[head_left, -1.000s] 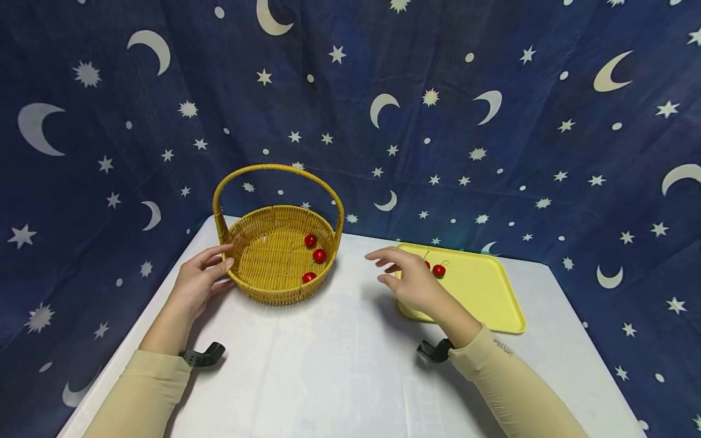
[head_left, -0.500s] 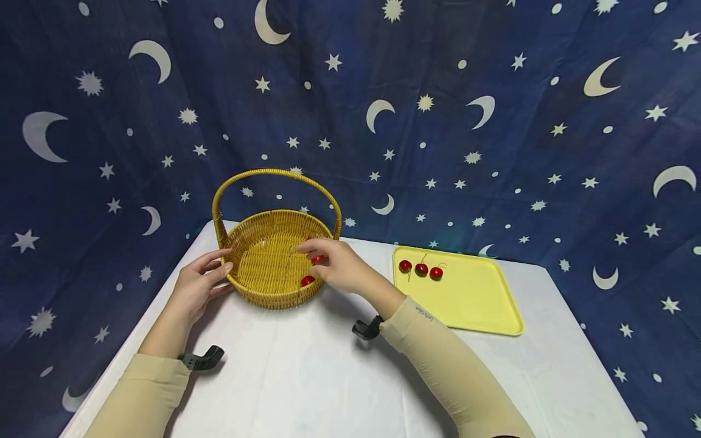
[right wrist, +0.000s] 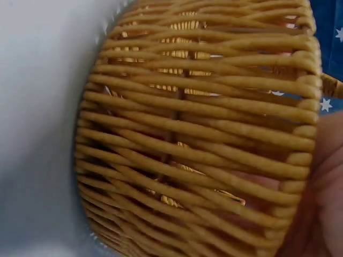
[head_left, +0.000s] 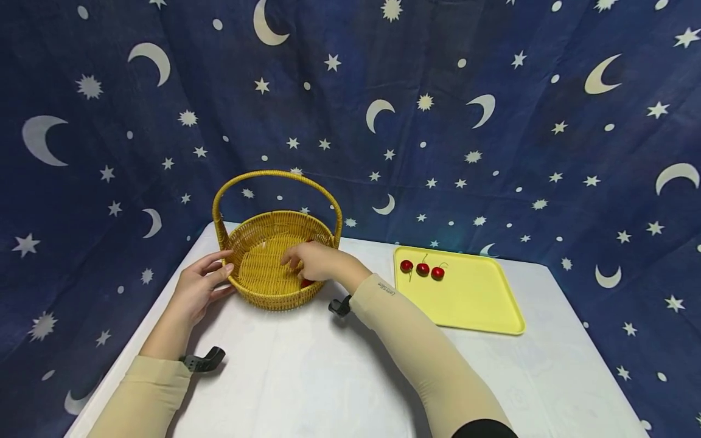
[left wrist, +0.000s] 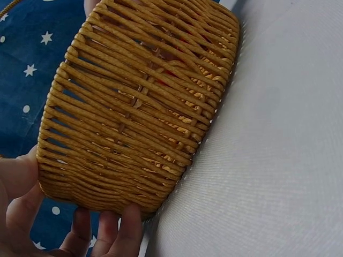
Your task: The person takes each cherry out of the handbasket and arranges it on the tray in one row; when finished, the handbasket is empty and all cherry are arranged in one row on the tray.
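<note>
A yellow woven basket [head_left: 274, 299] with a tall arched handle stands on the white table. My left hand [head_left: 199, 283] holds its left side, thumb at the rim and fingers against the outer wall, as the left wrist view also shows. Over the basket's right rim reaches my right hand [head_left: 323, 263], fingers bent down inside and spread a little apart, with nothing visible between them. One red cherry [head_left: 306, 283] peeks out below that hand; other cherries there are mostly covered by it. In the right wrist view the basket wall [right wrist: 198, 123] hides the fingertips.
To the right lies a shallow yellow tray [head_left: 476, 304] bearing a row of three cherries [head_left: 423, 269] with stems near its far left corner. A dark blue cloth [head_left: 350, 91] with moons and stars hangs behind and beside the table.
My right hand has travelled left from beside the tray into the basket, bringing its fingers down inside. The tray's three cherries have come into full view. My left hand stays on the basket.
</note>
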Demonstrator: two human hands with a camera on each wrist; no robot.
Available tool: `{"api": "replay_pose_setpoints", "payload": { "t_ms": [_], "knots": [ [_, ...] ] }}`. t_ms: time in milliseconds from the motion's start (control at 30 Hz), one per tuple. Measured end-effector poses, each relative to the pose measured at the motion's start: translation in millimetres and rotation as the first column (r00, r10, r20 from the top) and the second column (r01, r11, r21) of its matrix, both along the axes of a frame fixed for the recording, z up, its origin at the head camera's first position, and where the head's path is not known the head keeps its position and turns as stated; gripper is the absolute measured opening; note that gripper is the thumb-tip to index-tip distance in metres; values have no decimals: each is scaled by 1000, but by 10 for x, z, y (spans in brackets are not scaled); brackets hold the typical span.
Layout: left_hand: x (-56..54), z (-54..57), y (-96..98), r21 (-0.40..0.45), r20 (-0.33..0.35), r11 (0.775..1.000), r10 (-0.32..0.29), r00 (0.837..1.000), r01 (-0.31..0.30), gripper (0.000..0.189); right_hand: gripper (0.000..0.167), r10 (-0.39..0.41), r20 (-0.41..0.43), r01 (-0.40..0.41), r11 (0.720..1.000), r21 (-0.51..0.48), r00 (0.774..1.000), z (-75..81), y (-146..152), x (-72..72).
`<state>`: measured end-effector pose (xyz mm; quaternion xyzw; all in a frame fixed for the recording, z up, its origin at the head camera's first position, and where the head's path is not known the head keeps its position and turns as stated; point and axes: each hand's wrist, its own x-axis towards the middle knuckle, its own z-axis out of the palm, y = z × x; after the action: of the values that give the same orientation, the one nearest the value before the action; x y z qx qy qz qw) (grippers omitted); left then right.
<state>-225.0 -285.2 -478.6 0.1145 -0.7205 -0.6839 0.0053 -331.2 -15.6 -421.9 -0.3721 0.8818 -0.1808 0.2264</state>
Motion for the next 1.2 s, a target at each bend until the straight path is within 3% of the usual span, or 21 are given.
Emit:
{"api": "replay_pose_setpoints", "payload": {
  "t_ms": [167, 333, 667, 767, 933, 1033, 1200],
  "knots": [
    [3, 5, -6, -10, 10, 1000, -5, 1000, 6, 55, 44, 53, 20, -55, 990, 129, 998, -7, -66, -10],
    [-5, 4, 15, -12, 21, 1000, -9, 1000, 10, 55, 48, 59, 37, -64, 985, 160, 998, -10, -57, -5],
    [-17, 12, 5, 7, 14, 1000, -7, 1000, 7, 56, 25, 65, 31, -66, 997, 36, 997, -18, -44, -54],
    [-18, 11, 2, 5, 16, 1000, -7, 1000, 7, 56, 29, 91, 48, -95, 993, 67, 995, -25, -45, -59],
    [-40, -5, 33, 6, 21, 1000, -26, 999, 26, 55, 43, 112, 151, -136, 978, 159, 982, -2, -35, -68],
    [-51, -14, 43, 16, 17, 999, -35, 999, 34, 55, 35, 106, 191, -132, 983, 126, 976, 2, -11, -86],
    [-36, 6, 38, 12, 8, 999, -32, 999, 31, 56, 19, 112, 169, -112, 994, -10, 979, -22, 18, -113]
  ]
}}
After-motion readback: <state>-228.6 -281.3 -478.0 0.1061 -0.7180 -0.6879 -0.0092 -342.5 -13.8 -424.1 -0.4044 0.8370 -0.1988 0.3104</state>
